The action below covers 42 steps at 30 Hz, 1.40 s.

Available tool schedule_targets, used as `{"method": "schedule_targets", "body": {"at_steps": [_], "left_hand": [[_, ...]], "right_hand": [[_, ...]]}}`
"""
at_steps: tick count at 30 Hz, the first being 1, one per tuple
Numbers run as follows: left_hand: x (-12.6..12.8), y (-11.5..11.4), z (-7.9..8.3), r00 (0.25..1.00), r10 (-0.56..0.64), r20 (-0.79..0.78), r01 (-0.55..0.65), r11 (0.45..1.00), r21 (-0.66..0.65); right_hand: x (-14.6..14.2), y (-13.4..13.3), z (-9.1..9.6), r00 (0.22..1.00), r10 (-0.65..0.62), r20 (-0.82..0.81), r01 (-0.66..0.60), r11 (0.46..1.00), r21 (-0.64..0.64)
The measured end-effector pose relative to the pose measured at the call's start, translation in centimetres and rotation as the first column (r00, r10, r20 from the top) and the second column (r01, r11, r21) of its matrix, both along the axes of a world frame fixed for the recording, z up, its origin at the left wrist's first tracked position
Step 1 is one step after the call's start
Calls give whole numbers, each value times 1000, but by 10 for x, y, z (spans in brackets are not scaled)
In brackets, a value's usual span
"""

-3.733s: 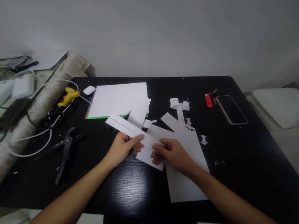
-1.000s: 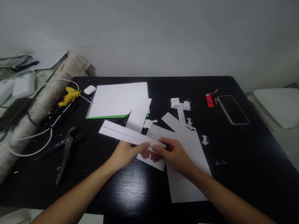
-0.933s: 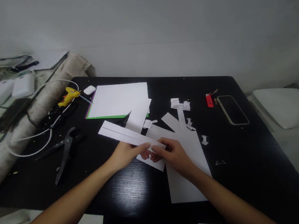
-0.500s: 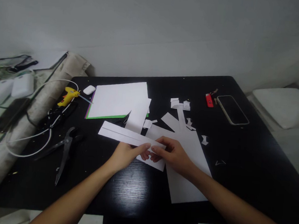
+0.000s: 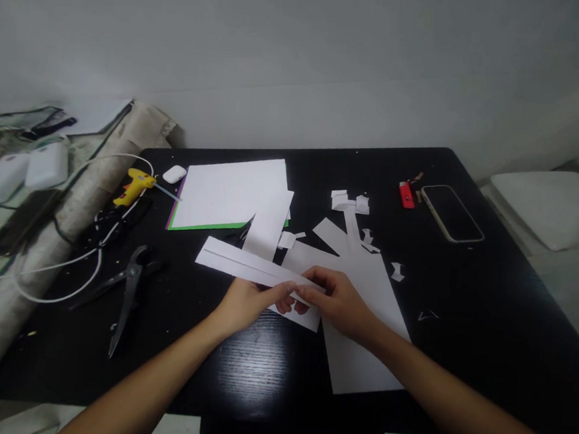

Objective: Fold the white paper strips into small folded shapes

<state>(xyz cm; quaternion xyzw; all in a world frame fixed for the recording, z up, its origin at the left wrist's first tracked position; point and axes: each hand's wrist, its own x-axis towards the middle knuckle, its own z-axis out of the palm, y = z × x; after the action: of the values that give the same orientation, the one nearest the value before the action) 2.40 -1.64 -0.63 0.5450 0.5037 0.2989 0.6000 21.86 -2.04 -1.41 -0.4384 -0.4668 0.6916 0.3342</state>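
Note:
A long white paper strip (image 5: pixel 236 259) with a dark line along its length slants down from left to right above the table. My left hand (image 5: pixel 253 301) pinches its lower edge near the right end, thumb on top. My right hand (image 5: pixel 336 297) grips that right end, and the two thumbs meet there. Beneath the strip lie another white paper strip (image 5: pixel 268 232) and a large white sheet (image 5: pixel 360 343). Small folded paper pieces (image 5: pixel 349 203) rest beyond my right hand, one with a narrow paper stem. A pair of scissors (image 5: pixel 241 233) is partly covered by paper.
On the black table (image 5: pixel 473 365) lie black pliers (image 5: pixel 130 285), a yellow glue gun (image 5: pixel 134 188), a white earbud case (image 5: pixel 174 174) and a paper stack (image 5: pixel 221 191) with coloured sheets underneath. Farther right are a red lighter (image 5: pixel 406 195) and a phone (image 5: pixel 451 214). White cable (image 5: pixel 97 269) loops at left.
The held strip's left end has shifted slightly right and down. My fingers have moved a little at the strip's right end, with both hands still gripping it.

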Motion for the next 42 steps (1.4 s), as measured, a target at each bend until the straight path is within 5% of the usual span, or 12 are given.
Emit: {"method": "schedule_targets", "body": {"at_steps": [42], "left_hand": [[-6,8,0,977,212,-23,-211,976,44]], "right_hand": [[0,6,-5,975,-174,-137,157,980,-124]]}}
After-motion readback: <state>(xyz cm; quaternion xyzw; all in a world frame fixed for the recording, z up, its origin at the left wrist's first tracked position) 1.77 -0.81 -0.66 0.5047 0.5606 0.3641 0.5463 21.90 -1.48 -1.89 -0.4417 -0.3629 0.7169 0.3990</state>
